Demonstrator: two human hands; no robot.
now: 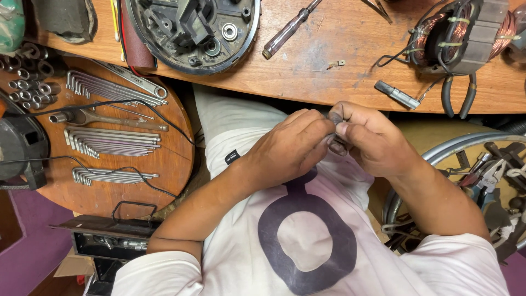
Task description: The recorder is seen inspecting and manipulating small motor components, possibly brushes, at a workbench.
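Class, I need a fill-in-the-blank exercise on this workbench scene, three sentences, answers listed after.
1. The left hand and right hand pinch a small dark part over a white ____.
2. The copper-wound motor coil lies on the wooden ____.
3. The rows of silver hex keys lie on a ____ wooden board.

Answers: shirt; bench; round

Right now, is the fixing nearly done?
Hard to say. Already done: the round dark metal housing lies open on the wooden bench, and the copper-wound coil sits out. In hand: the left hand and right hand pinch a small dark part. Left: the housing is not yet closed.
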